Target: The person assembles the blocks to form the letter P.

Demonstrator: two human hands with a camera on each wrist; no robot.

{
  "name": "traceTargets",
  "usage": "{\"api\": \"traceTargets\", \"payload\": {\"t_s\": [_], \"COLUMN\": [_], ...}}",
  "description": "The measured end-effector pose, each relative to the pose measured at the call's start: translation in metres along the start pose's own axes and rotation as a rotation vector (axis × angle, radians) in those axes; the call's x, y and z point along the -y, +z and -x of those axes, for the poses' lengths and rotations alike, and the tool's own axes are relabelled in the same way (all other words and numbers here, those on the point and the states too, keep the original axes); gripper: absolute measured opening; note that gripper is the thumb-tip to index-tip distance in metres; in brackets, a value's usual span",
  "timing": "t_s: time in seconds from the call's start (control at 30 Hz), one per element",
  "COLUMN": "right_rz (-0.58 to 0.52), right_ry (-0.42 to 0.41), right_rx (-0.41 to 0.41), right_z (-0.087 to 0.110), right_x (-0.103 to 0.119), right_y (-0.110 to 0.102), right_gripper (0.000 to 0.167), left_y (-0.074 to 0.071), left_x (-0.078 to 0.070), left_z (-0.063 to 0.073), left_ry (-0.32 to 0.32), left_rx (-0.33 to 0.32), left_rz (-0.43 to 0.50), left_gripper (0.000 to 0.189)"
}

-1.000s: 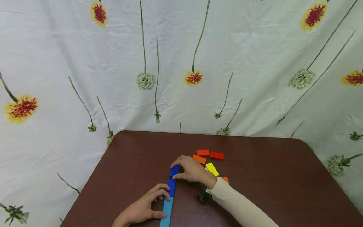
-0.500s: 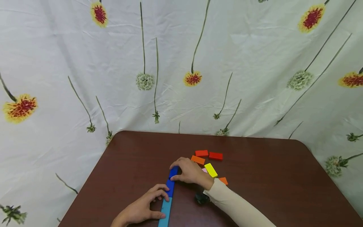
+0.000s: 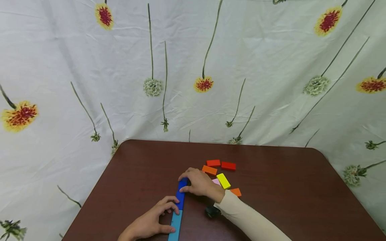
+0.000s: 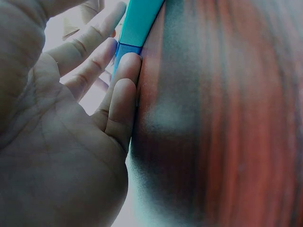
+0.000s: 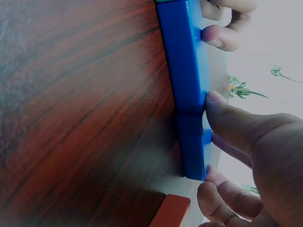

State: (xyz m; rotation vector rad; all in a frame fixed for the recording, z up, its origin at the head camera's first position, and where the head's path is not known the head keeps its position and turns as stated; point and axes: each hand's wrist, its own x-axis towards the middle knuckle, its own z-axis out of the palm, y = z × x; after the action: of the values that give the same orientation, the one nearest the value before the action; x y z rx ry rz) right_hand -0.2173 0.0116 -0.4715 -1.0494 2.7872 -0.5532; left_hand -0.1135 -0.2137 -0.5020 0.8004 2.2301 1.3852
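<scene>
A row of blocks runs away from me on the table, with a light blue block (image 3: 176, 221) near me and a blue block (image 3: 180, 198) beyond it. At the far end my right hand (image 3: 197, 182) pinches another blue block (image 5: 191, 146), thumb near the seam and fingertips at its far end. In the right wrist view the two blue blocks stand end to end in line. My left hand (image 3: 152, 219) rests along the row with relaxed fingers, its thumb on the light blue block and its fingertips by the near blue block.
Right of the row lie two red blocks (image 3: 228, 166), two orange blocks (image 3: 209, 170), a yellow block (image 3: 223, 181) and a partly hidden pink block (image 3: 216, 181). A small dark object (image 3: 212, 211) sits by the right sleeve (image 3: 241, 214). A flowered cloth (image 3: 181, 67) hangs behind the brown table (image 3: 289, 187).
My right hand has brought the far blue block back toward the row, and the gap between the two blue blocks has closed. My left hand has stayed in place.
</scene>
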Motion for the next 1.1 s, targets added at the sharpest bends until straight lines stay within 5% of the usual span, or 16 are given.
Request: {"api": "traceTargets", "payload": {"t_s": [0.8,1.1], "right_rz": [0.011,-0.053], "right_ry": [0.04,0.04], "right_rx": [-0.005,-0.021], "right_z": [0.0,0.006], "right_x": [0.005,-0.006], "right_y": [0.003,-0.018], "right_gripper": [0.034,0.037], "left_y": [0.0,0.0], "left_x": [-0.002,-0.003], "left_z": [0.0,0.001], "left_ry": [-0.019,-0.04], "left_rx": [-0.001,-0.003], "left_rz": [0.003,0.008], "left_gripper": [0.028,0.029]}}
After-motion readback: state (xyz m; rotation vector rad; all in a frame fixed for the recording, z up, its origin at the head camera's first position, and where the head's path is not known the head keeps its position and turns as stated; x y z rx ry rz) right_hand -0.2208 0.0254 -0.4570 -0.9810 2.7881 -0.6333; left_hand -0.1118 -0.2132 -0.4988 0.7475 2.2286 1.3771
